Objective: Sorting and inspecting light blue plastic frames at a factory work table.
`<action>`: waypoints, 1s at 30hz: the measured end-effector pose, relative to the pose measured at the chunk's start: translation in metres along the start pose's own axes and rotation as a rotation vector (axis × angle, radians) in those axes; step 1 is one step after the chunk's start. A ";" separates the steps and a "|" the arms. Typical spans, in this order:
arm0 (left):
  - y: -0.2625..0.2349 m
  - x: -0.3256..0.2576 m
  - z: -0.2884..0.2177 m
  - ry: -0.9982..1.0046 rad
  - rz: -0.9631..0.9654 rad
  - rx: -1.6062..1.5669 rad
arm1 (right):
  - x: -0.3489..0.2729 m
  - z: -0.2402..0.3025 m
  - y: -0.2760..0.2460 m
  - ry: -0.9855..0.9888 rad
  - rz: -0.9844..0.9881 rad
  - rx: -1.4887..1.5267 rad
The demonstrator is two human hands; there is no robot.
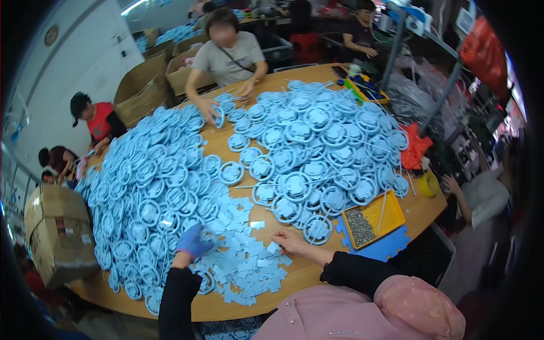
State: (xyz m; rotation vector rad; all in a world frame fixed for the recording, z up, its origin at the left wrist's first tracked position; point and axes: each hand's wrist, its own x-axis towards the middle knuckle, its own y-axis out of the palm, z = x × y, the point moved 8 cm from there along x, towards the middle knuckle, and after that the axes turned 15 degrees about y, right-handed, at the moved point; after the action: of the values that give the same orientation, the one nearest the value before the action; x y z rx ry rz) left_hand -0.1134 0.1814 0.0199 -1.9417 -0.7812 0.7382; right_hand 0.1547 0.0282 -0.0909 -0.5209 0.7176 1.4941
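My left hand (195, 241), in a blue glove, is over the edge of a heap of light blue ring-shaped plastic parts (150, 212). Its fingers are smeared by motion against a round blue shape, so I cannot tell whether they grip it. Bare and pinched, my right hand (288, 241) has a small flat light blue piece (273, 247) at its fingertips. Between and below both hands spreads a loose layer of similar flat pieces (249, 272). Beyond my right hand rises a second heap of ring-shaped parts (317, 147), some with thin sticks.
Right of my right hand, a yellow tray (391, 218) with small metal bits sits on a blue mat (377, 249). A tape roll (429, 185) and red plastic bag (416, 148) lie at the table's right edge. Across the table, a person (229, 59) handles ring parts.
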 end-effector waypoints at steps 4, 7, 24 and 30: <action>-0.048 -0.044 0.038 -0.116 -0.007 -0.093 | -0.004 0.004 0.006 0.077 0.147 0.079; -0.111 -0.080 0.024 -0.220 -0.313 -0.641 | -0.014 0.023 0.018 0.080 0.248 0.132; 0.074 -0.016 -0.109 0.001 -0.651 -2.108 | -0.045 0.110 0.049 -0.261 0.157 0.108; 0.071 -0.019 -0.125 0.003 -0.329 -1.868 | -0.045 0.113 0.033 -0.406 0.063 0.007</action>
State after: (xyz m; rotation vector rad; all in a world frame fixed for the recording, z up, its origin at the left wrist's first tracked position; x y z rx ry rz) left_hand -0.0152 0.0741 0.0137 -3.0918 -2.1400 -0.5722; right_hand 0.1370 0.0777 0.0240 -0.1786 0.4230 1.5923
